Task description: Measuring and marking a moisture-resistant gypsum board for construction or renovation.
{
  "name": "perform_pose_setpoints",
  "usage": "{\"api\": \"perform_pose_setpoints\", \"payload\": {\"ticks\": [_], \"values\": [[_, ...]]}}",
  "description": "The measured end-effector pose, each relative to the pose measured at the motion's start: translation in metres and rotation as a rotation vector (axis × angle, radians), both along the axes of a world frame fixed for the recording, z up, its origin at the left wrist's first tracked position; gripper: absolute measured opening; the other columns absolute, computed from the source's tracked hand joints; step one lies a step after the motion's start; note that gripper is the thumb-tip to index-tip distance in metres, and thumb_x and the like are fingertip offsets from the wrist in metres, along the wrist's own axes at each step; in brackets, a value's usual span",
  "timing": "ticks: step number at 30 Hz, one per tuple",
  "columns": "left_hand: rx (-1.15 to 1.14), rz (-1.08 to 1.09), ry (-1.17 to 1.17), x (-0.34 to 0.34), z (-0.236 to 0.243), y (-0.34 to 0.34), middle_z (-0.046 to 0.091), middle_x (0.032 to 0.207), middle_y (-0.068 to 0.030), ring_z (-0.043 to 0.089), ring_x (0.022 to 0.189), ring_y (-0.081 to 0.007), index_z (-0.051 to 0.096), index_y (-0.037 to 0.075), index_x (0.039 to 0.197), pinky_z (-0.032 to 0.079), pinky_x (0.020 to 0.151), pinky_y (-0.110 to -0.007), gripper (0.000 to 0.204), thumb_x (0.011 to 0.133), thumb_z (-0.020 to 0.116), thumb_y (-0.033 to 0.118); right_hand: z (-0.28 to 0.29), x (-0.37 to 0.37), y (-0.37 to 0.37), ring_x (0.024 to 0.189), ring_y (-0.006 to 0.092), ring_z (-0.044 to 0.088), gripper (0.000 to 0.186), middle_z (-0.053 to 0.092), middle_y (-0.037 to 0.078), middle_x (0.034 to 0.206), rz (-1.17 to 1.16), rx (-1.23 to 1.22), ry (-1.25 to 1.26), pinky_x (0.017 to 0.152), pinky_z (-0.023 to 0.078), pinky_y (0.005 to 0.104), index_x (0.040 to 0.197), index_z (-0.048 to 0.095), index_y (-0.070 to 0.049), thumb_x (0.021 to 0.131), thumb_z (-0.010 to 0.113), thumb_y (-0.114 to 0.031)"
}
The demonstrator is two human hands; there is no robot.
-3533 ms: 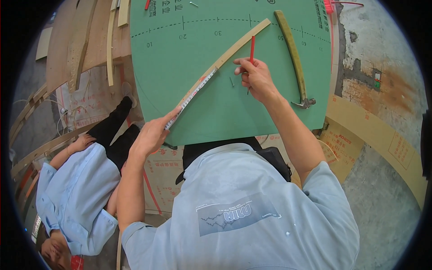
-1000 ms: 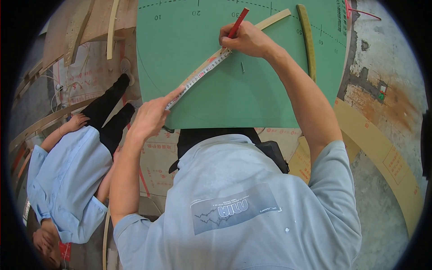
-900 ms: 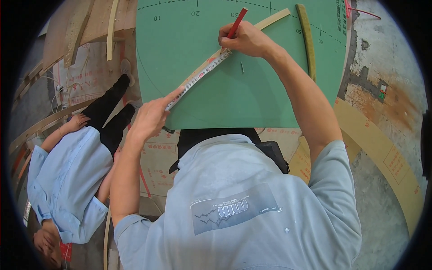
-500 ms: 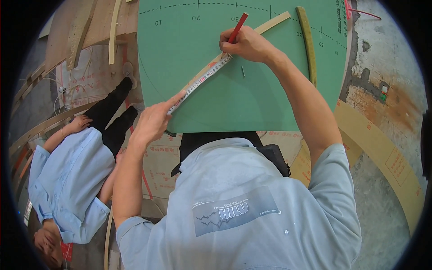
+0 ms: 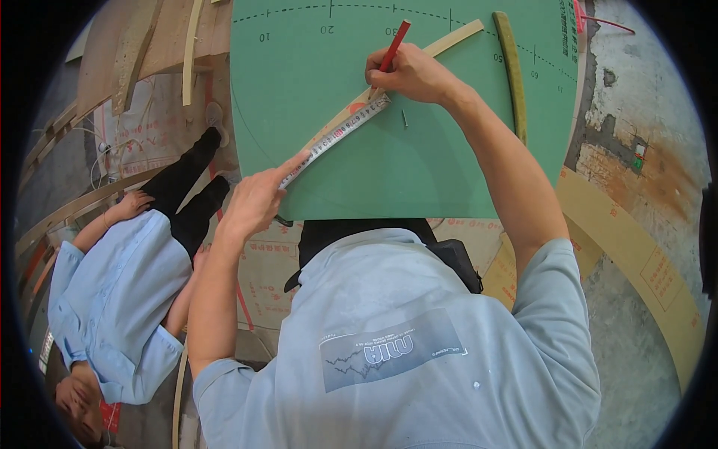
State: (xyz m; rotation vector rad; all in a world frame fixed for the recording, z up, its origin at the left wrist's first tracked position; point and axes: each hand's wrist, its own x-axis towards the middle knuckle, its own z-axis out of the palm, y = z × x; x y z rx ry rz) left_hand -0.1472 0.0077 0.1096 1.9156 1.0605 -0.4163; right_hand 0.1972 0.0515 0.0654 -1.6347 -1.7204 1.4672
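Observation:
A green board (image 5: 441, 176) lies under both hands, with a pale wooden strip (image 5: 456, 39) slanting across it. My left hand (image 5: 256, 198) is closed on a tape measure (image 5: 340, 135) near the board's front left edge, its index finger stretched along the blade. The tape's case is hidden by the hand. Its white blade runs beside the strip, up to just below my right hand (image 5: 420, 75). That hand is closed around a red pencil (image 5: 397, 43), held tilted over the strip; the lower fingers cover part of the wood. A small screw (image 5: 404, 119) lies on the board.
An olive-green strip (image 5: 510, 75) lies along the board's right side. To the left, another person in a light blue shirt (image 5: 123, 288) is close by, near wooden panels (image 5: 97, 82) and loose strips. A curved tan sheet (image 5: 643, 258) lies on the floor at right.
The free end of the tape blade has shifted slightly right and down, and the blade's face has tilted a little. Both hands and the pencil stay almost in place.

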Motion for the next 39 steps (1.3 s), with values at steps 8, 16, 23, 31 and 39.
{"api": "perform_pose_setpoints", "payload": {"ticks": [8,16,23,31,39], "values": [[-0.01,0.008,0.002,0.001,0.0,0.002,0.07,0.107,-0.0192,0.069,0.086,-0.0379,0.047,0.033,0.152,0.056,0.076,-0.047,0.081,0.084,0.051,-0.01,0.005,0.0,0.004,0.073,0.0145,0.056,0.018,0.064,0.008,0.076,0.028,-0.026,-0.062,0.072,0.047,0.0307,0.09,0.065,0.001,0.094,0.059,-0.016],[-0.043,0.032,-0.001,0.0,0.004,0.004,0.071,0.104,-0.0174,0.069,0.072,-0.0337,0.048,0.034,0.152,0.058,0.066,-0.044,0.083,0.083,0.049,-0.012,-0.014,0.016,-0.07,0.087,0.0228,0.068,0.018,0.07,0.009,0.09,-0.416,0.501,-0.003,0.087,0.051,0.0395,0.113,0.066,-0.007,0.095,0.062,-0.006],[0.013,-0.029,-0.013,0.0,0.001,0.004,0.07,0.116,-0.0205,0.07,0.092,-0.0392,0.046,0.034,0.153,0.057,0.08,-0.047,0.08,0.087,0.053,-0.01,-0.039,-0.01,-0.09,0.094,0.0291,0.064,0.024,0.07,0.006,0.094,-0.187,0.654,-0.306,0.089,0.047,0.0397,0.104,0.068,-0.008,0.082,0.076,-0.003],[-0.082,-0.004,0.016,0.004,0.005,0.009,0.067,0.124,-0.0222,0.065,0.109,-0.0434,0.044,0.032,0.154,0.052,0.092,-0.049,0.08,0.087,0.056,-0.009,-0.043,-0.016,-0.084,0.087,0.0304,0.064,0.014,0.069,0.008,0.085,-0.31,0.648,-0.208,0.083,0.048,0.0417,0.094,0.066,-0.008,0.084,0.076,-0.005],[-0.154,0.052,0.042,0.006,0.01,0.01,0.067,0.125,-0.0218,0.067,0.106,-0.0429,0.045,0.032,0.153,0.053,0.089,-0.049,0.078,0.087,0.055,-0.009,-0.037,-0.02,-0.08,0.082,0.0282,0.066,0.019,0.072,0.007,0.09,-0.358,0.618,-0.212,0.07,0.054,0.037,0.097,0.07,-0.009,0.082,0.075,0.001]]}}
